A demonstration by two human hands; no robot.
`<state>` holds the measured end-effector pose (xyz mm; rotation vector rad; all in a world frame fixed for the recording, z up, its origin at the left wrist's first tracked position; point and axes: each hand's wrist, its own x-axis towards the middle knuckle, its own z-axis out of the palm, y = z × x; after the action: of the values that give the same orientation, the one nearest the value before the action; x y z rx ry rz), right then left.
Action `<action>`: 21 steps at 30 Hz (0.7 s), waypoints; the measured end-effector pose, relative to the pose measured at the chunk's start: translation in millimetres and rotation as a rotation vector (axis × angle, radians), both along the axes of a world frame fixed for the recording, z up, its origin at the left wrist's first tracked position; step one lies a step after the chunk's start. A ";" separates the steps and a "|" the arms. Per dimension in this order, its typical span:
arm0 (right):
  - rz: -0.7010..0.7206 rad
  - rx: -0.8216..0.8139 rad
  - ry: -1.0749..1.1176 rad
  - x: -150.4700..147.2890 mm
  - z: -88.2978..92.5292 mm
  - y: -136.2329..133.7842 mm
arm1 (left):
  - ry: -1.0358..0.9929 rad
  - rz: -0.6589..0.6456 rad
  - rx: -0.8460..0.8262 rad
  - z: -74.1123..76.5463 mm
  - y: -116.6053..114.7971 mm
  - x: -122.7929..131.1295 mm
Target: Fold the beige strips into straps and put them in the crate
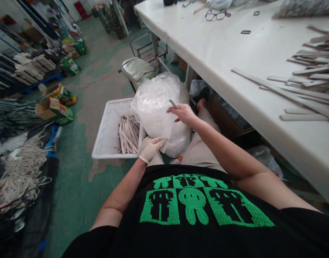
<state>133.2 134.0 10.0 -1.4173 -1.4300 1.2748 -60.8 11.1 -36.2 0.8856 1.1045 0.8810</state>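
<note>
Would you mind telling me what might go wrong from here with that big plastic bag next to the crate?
1. The bulging plastic bag stands against the crate, and only the gloved left hand rests on it low down. It might slump or slip sideways.
2. The right hand holds a strip right at the thin film. Its end may snag or tear the plastic.

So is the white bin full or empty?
Partly filled: the white bin holds pale strips heaped at one side; the rest of its bottom shows bare.
</note>
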 end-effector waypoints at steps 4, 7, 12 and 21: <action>-0.094 -0.021 0.001 14.8 -15.4 10.9 | 0.050 -0.140 -0.027 2.7 -10.7 -16.9; -0.086 -0.008 0.019 16.6 -14.8 9.7 | 0.209 -0.300 -0.044 -0.7 -12.0 -31.8; 0.061 0.055 0.099 13.3 11.3 -5.1 | 0.799 -0.248 0.199 -5.2 -2.0 -51.6; 0.219 0.034 0.164 -8.3 38.9 -22.4 | 0.199 -0.046 0.342 14.3 40.6 18.6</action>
<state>124.9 111.6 48.8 -1.1291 -1.5176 1.4592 -42.2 51.7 -22.0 1.2994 1.1155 0.9760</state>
